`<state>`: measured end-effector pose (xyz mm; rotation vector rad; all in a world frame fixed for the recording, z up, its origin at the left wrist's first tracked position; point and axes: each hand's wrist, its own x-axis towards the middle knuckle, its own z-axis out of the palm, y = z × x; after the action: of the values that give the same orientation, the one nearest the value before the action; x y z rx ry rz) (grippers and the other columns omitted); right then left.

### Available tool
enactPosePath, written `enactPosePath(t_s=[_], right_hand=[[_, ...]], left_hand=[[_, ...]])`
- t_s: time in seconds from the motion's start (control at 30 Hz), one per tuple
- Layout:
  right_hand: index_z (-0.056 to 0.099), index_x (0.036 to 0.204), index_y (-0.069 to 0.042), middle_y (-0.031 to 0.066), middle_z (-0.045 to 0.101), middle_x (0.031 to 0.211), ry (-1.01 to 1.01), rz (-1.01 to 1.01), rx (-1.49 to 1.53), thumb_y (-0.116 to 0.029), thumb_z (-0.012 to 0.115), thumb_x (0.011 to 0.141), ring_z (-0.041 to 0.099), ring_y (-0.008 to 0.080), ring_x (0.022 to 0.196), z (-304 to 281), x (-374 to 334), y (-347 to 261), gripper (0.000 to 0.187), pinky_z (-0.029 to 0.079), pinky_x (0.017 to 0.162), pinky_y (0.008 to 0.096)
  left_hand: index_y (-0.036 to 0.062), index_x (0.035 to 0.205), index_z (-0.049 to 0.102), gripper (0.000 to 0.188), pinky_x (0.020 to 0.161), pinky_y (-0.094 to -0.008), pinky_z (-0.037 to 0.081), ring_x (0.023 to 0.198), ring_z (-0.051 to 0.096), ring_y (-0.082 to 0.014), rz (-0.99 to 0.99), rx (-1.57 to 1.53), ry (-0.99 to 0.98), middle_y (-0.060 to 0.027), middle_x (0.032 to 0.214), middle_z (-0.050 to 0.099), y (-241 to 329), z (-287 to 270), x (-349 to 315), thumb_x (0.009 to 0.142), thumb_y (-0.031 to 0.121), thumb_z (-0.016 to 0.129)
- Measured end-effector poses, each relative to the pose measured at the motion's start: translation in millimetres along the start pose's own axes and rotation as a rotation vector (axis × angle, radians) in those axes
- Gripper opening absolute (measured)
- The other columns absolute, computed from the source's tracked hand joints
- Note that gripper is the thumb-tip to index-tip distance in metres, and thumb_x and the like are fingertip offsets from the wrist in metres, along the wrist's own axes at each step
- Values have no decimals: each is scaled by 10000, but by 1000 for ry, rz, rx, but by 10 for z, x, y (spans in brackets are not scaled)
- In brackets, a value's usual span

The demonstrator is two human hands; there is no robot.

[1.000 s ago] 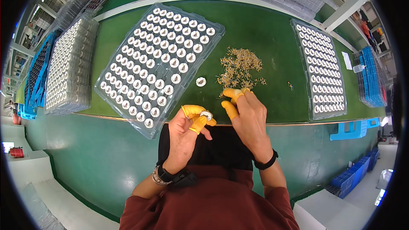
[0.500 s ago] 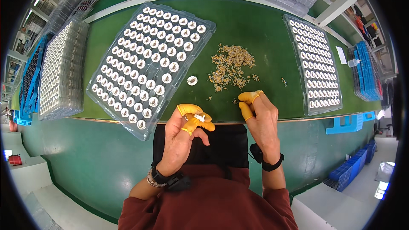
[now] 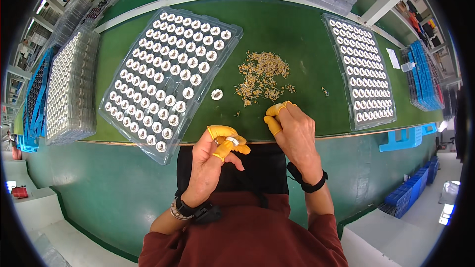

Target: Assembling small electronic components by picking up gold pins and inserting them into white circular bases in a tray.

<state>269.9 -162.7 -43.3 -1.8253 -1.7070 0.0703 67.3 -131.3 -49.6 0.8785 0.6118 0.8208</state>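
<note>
Yellow finger cots cover several fingertips of both hands. Near the table's front edge, my left hand [image 3: 210,153] is closed on a small white round part [image 3: 231,141], partly hidden by the fingers. My right hand [image 3: 296,131] reaches over the green tabletop just below a pile of small tan components with wire leads [image 3: 262,74]. Its thumb and index finger are brought together at the surface; whatever is between them is hidden. One loose white round part with a metallic centre [image 3: 216,94] lies left of the pile. A single stray component [image 3: 237,113] sits below the pile.
A large clear tray [image 3: 170,69] of white round parts lies at left, overhanging the front edge. Another filled tray [image 3: 361,69] is at right. Stacked trays [image 3: 71,89] stand far left, and blue trays [image 3: 420,76] far right. A lone component [image 3: 325,92] lies near the right tray.
My right fingers have shifted slightly left and up against the tabletop, covering the stray component there. The white part in my left hand has turned a little. The whole view has shifted slightly.
</note>
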Motion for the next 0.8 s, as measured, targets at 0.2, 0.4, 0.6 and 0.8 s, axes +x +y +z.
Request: enactPosePath(t_s=[0.2, 0.4, 0.6, 0.8], right_hand=[[626, 917, 14, 134, 626, 814, -5, 192, 355, 24, 686, 799, 633, 279, 671, -44, -12, -57, 133, 498, 602, 356], [637, 983, 1, 138, 623, 836, 80, 200, 319, 52, 667, 811, 602, 279, 671, -69, -91, -7, 182, 477, 600, 349], [661, 934, -33, 112, 589, 814, 104, 5, 126, -37, 728, 760, 579, 293, 704, 14, -72, 9, 186, 473, 605, 381], [669, 869, -39, 85, 549, 780, 49, -80, -61, -89, 757, 726, 538, 278, 695, 72, -33, -35, 176, 447, 603, 391]], left_hand=[[-1, 1174, 513, 198, 589, -276, 545, 821, 652, -192, -31, 62, -40, -136, 1002, 620, -41, -48, 11, 985, 41, 473], [-7, 1163, 512, 210, 570, -257, 527, 780, 637, -161, -69, 113, 5, -114, 970, 617, -32, -15, 5, 954, -25, 510], [2, 1149, 516, 197, 583, -270, 543, 807, 654, -182, -48, 114, -8, -123, 981, 622, -41, 4, 9, 954, -23, 511], [6, 1176, 528, 228, 615, -287, 564, 841, 658, -197, -3, 111, -43, -133, 1005, 627, -68, -26, -3, 956, -34, 487]])
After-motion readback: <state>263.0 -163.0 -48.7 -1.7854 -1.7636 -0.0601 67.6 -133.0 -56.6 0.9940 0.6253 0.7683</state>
